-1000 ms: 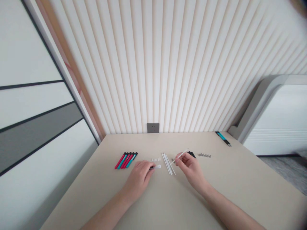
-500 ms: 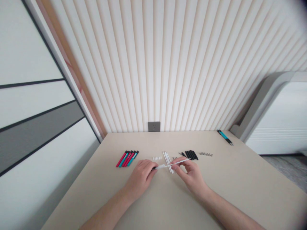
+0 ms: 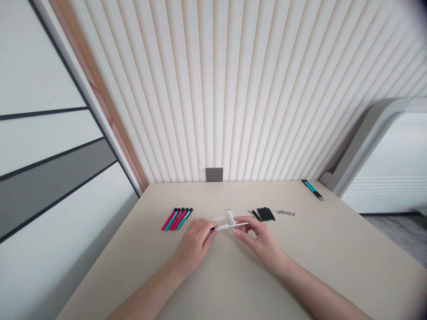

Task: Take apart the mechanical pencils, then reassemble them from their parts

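A white plastic rod (image 3: 230,226) is being pinched at both ends by the left hand (image 3: 193,242) and the right hand (image 3: 263,242), just below white strips (image 3: 231,217) near the middle of the table (image 3: 333,249), with open room being left out to its right edge.

Two bare hands logged: left hand (image 3: 194,245) and right hand (image 3: 262,242). Slender, tapering fingers (image 3: 243,232); nail detail too small to read. Both forearms (image 3: 147,295) are also bare, smooth and uncovered, running out past the lower frame edge.
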Motion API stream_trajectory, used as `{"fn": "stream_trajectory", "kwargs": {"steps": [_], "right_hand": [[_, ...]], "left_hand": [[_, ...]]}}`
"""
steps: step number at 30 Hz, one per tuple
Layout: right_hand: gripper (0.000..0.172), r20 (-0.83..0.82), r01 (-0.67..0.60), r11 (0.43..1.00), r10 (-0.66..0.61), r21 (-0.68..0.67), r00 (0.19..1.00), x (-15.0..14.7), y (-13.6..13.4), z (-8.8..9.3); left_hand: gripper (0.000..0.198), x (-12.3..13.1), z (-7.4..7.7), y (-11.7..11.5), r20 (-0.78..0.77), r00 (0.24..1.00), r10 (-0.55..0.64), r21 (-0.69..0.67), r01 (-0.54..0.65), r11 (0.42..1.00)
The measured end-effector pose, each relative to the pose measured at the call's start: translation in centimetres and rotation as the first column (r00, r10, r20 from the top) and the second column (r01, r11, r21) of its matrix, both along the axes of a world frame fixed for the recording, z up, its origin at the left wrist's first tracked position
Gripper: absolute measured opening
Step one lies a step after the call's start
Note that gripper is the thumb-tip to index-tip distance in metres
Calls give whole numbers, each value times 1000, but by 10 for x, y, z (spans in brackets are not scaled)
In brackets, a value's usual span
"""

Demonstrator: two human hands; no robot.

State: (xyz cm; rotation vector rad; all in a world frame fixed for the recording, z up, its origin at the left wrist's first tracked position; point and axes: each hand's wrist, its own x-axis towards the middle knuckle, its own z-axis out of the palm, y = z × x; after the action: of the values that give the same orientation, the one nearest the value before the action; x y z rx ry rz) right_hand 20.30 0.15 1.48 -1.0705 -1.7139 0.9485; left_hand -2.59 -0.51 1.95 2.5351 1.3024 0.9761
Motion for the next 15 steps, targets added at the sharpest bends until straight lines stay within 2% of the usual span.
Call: {"fn": "stream_trajectory", "kwargs": {"steps": [5,15], "right_hand": [[30,-15,66,998,-66,10,998,5,1,4],[27,88,34,995,-42,90,995,2,0,2]], "left_hand": [[9,0,1,0,6,1000,10,1,-10,1000],[11,-1,0,0,32,999,-14,10,14,1000]]}}
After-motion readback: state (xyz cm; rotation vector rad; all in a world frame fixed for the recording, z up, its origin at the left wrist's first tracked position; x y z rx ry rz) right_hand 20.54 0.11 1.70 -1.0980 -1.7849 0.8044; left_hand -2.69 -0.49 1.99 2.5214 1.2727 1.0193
